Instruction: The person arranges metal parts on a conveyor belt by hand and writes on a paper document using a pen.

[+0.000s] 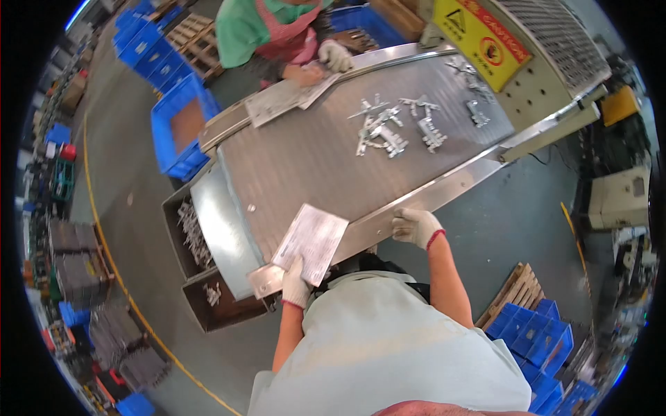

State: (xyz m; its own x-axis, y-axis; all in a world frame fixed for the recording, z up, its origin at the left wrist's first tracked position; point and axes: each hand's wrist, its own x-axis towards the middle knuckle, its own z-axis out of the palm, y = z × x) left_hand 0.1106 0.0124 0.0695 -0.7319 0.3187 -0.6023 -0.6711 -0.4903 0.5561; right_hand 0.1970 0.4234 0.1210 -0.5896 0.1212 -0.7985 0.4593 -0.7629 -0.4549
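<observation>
My left hand (296,283), in a white knit glove with a red cuff, grips the lower edge of a printed sheet of paper (311,243). The sheet lies over the near rim of a conveyor belt (298,166). My right hand (414,227), gloved the same way, is beside the belt's near side rail (423,197). Its fingers are curled, and the palm side is hidden. Farther along the belt lie silvery metal castings in a cluster (380,130), with another casting (431,133) to the right. A small metal bit (251,207) rests left of my sheet.
Across the belt, another person's gloved hand (336,55) is near papers (277,102) on the far rail. Bins of metal pieces (196,239) stand below the belt's left end. A yellow caution sign (480,38) hangs on the machine. Blue crates (531,336) are stacked behind my right side.
</observation>
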